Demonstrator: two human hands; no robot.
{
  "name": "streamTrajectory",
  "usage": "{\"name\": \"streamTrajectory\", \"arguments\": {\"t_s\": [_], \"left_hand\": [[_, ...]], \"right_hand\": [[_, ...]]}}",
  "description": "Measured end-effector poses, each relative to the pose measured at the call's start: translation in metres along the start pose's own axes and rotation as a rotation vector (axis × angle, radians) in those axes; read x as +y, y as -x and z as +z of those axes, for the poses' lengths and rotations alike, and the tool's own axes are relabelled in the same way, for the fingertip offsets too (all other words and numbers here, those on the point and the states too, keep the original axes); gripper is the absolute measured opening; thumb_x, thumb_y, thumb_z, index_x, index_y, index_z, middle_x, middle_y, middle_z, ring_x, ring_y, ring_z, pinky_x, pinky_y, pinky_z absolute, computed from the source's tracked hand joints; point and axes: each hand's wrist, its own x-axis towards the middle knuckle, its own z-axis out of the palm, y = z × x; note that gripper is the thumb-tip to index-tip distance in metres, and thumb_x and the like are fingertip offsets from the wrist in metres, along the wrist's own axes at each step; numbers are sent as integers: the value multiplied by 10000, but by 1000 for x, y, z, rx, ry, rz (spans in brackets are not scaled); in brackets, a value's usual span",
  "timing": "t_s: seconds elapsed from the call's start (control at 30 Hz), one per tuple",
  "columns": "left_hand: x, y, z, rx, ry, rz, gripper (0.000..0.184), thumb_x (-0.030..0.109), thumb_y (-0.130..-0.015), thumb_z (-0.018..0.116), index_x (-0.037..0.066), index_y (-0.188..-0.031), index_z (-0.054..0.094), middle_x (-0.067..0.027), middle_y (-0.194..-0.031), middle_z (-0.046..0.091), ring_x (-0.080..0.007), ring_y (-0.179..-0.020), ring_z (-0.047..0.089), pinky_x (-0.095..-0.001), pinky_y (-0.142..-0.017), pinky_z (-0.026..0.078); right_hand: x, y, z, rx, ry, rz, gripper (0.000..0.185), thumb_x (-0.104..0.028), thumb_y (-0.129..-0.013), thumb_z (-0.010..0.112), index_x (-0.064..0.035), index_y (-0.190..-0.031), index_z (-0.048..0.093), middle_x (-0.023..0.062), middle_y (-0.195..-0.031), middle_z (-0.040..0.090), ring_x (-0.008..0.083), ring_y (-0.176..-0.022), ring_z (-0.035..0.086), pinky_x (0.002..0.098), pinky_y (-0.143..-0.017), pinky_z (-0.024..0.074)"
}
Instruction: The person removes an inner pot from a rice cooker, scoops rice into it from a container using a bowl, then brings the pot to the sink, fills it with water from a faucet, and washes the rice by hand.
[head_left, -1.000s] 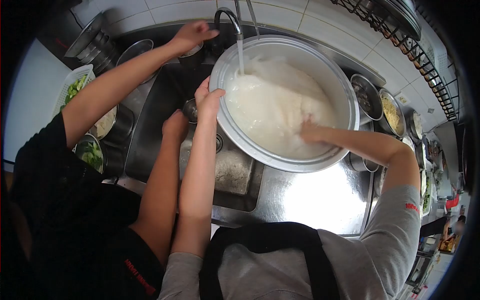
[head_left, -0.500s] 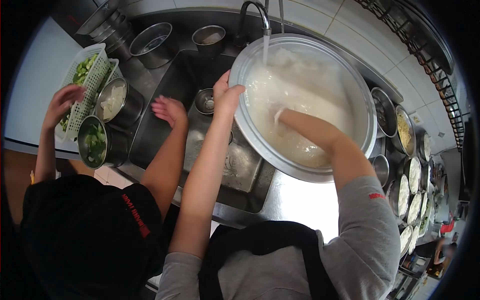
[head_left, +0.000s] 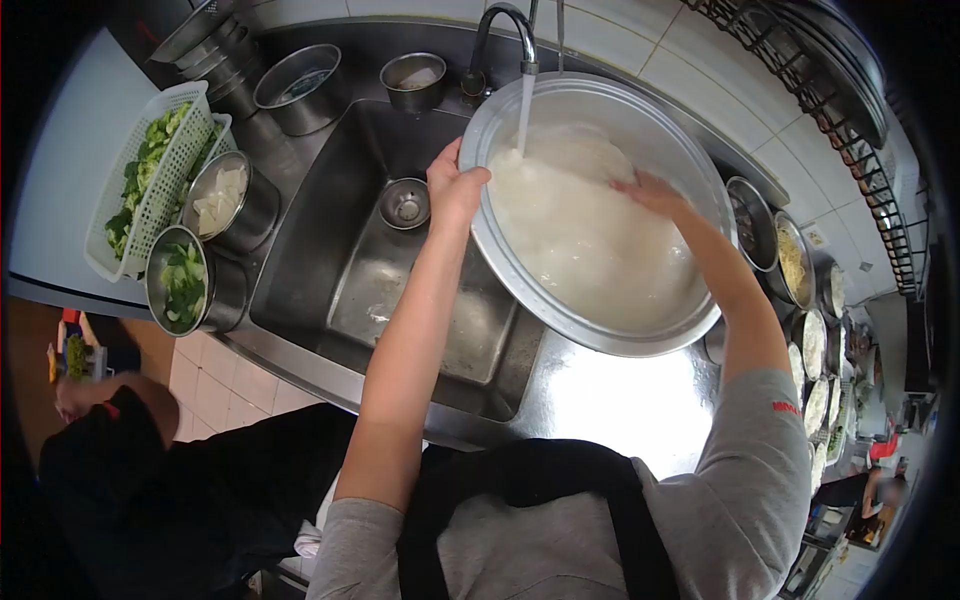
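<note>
My left hand [head_left: 455, 190] grips the near-left rim of a large silver metal pot [head_left: 650, 115], thumb over the edge. The pot tilts towards me, and cloudy white water [head_left: 590, 240] fills much of it. My right hand [head_left: 652, 192] is inside the pot on the right, at the water's surface. Its fingers stretch out to the left, slightly blurred, with nothing seen in them. From the tap [head_left: 525, 68] a stream runs into the water near the pot's left side. Whatever lies under the cloudy surface is hidden.
Left of the sink [head_left: 290, 260] stand a white basket [head_left: 100, 245] of green vegetables and metal containers of white slices [head_left: 218, 205] and leafy greens [head_left: 183, 285]. A strainer [head_left: 405, 203] sits in the sink. Several filled bowls line the right. Another person [head_left: 110, 450] is at left.
My right hand has come up from deep in the water and moved right and away from me. The pot has shifted slightly left. The other person's hands have withdrawn from the sink side.
</note>
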Motion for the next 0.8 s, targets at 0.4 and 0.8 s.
{"name": "streamTrajectory", "arguments": {"t_s": [0.4, 0.8], "left_hand": [[1, 3, 2, 17, 8, 10, 485, -85, -600, 490, -55, -1083, 528, -112, -921, 615, -164, -797, 593, -248, -723, 452], [5, 5, 1, -39, 113, -59, 598, -90, -622, 455, -37, -1210, 361, -137, -1116, 496, -205, -1024, 497, -274, -885, 377]], "right_hand": [[-48, 102, 110, -349, 151, -6, 817, -400, -774, 533, 112, -1308, 186, 394, -1326, 86, 471, -1272, 89, 447, -1048, 157], [-146, -47, 116, -61, 330, -165, 748, -407, -759, 507, 26, -1317, 260, 262, -1364, 204, 413, -1274, 165, 431, -1039, 189]]}}
